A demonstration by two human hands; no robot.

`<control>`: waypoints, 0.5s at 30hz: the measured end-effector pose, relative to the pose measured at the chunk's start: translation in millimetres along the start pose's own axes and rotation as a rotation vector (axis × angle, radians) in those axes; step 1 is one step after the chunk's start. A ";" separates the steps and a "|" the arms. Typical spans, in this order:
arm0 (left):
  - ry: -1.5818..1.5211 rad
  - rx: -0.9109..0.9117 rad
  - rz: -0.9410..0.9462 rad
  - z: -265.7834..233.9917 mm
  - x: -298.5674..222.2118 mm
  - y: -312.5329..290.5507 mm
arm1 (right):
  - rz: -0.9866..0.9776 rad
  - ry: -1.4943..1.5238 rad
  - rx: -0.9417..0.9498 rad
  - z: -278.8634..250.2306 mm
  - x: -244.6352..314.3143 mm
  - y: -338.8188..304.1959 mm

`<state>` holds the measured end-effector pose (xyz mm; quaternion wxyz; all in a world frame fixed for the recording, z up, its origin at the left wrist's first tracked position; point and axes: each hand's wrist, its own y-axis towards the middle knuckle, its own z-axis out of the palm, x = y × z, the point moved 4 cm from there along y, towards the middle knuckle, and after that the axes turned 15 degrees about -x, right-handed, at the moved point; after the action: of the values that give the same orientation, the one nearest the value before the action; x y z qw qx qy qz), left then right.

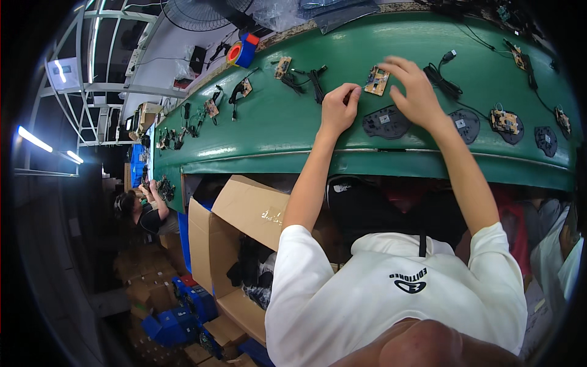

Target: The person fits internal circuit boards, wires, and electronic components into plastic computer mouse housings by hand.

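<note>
My left hand [340, 109] rests on the green work surface [263, 122] with its fingers curled closed. A small dark bit shows by its thumb, too small to name. Just right of it lies a tan circuit board [376, 81] with small parts on it. Over the board's right side my right hand [416, 92] is held with fingers apart, its fingertips near the board's top edge; no thing shows in its grasp. Below both hands sits a black plastic base plate [385, 122] with a pale label, partly covered by my right hand.
To the right lie a coiled black cable [445, 82], another black base [466, 124] and a base bearing a board [505, 122]. Leftward are several boards with cables and a blue-and-red tape dispenser [243, 52]. An open cardboard box [244, 208] stands below the edge; a co-worker [147, 211] sits far left.
</note>
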<state>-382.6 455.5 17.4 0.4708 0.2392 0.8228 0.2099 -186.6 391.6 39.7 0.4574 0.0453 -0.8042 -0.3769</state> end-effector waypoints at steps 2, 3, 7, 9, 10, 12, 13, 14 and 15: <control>-0.057 0.008 -0.006 -3.4 2.5 -2.2 | -0.232 -0.267 0.132 17.6 -0.7 16.4; -0.121 0.015 -0.016 -1.5 2.6 -2.0 | -0.321 -0.347 0.262 26.1 -4.2 23.0; -0.310 -0.029 -0.094 -1.7 17.0 -3.7 | -0.300 -0.415 0.791 48.6 -10.9 47.3; -0.357 -0.022 -0.136 -11.4 20.1 -8.6 | -0.194 -0.432 0.865 48.6 8.8 57.1; -0.378 -0.035 -0.143 -12.6 16.9 -9.2 | -0.079 -0.459 0.918 45.0 11.2 59.2; -0.501 -0.045 -0.233 -14.7 13.4 -11.0 | -0.196 -0.400 0.844 32.8 5.6 47.3; -0.590 -0.034 -0.275 -18.4 7.2 -7.3 | -0.179 -0.310 0.737 22.8 8.7 42.3; -0.610 -0.003 -0.302 -22.2 7.7 -5.5 | -0.162 -0.214 0.632 17.5 15.3 38.9; -0.600 0.012 -0.291 -27.4 6.9 -4.2 | -0.160 -0.221 0.640 14.3 18.2 35.3</control>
<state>-410.4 453.0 23.1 0.7158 0.1731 0.6742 0.0558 -198.5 417.1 71.1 0.2994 0.2082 -0.9201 -0.1430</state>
